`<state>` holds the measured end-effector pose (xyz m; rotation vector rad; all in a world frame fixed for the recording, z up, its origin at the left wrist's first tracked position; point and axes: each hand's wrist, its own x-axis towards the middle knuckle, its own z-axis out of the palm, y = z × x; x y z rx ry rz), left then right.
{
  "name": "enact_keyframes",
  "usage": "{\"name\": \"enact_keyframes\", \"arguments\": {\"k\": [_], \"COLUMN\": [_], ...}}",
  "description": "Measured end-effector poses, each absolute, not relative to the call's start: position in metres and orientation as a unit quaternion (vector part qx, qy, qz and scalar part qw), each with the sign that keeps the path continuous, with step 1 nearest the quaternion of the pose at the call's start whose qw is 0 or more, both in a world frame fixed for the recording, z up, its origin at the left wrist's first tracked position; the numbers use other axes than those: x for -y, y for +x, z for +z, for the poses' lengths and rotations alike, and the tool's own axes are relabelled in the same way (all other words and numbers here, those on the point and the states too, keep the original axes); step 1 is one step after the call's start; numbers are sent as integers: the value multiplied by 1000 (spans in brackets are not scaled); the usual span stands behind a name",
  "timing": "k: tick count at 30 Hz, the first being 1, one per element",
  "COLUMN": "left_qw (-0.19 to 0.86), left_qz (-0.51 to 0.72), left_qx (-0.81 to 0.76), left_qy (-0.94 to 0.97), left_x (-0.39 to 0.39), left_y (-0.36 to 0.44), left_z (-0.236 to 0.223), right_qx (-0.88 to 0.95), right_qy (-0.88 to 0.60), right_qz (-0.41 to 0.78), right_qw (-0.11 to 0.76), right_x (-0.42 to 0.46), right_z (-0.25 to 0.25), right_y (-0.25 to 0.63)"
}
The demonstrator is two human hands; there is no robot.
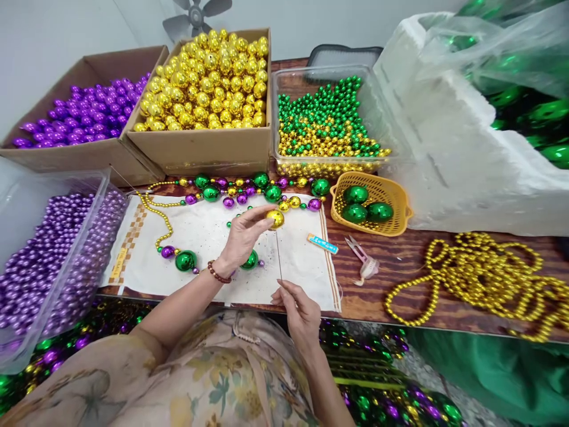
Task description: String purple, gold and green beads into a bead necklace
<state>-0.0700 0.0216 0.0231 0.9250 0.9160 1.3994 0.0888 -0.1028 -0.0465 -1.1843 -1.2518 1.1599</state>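
Between the fingertips of my left hand (247,236) is a large shiny gold bead (276,219). Below that bead runs a thin needle or wire (278,255), its lower end pinched in my right hand (299,303) near the table's front edge. A half-strung necklace of gold, purple and green beads (185,260) curves over the white cloth (293,284); part of it is hidden behind my left hand and wrist. Strung green, purple and gold beads (272,193) lie along the cloth's far edge.
Boxes of purple beads (89,115) and gold beads (208,83) stand behind. A clear tub (329,118) holds small green and gold beads; a yellow basket (373,201) holds large green ones. Snips (365,261), a blue packet (322,243) and gold strands (480,284) lie right.
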Motion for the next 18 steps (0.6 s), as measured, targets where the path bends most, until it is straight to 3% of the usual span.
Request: {"name": "enact_keyframes", "arguments": {"k": [7,18], "left_qw": [664,687], "left_qz": [572,564], "left_qx": [-360,-356], "left_qy": [320,289], "left_x": [-27,-25], "left_y": [-74,-73], "left_z": [33,35], "right_qx": [524,523], "right_qy": [-500,-501], "right_qz": [475,475], "right_qw": [500,500], "right_x": [102,100], "right_z": [-45,-47], "right_y": [88,86]}}
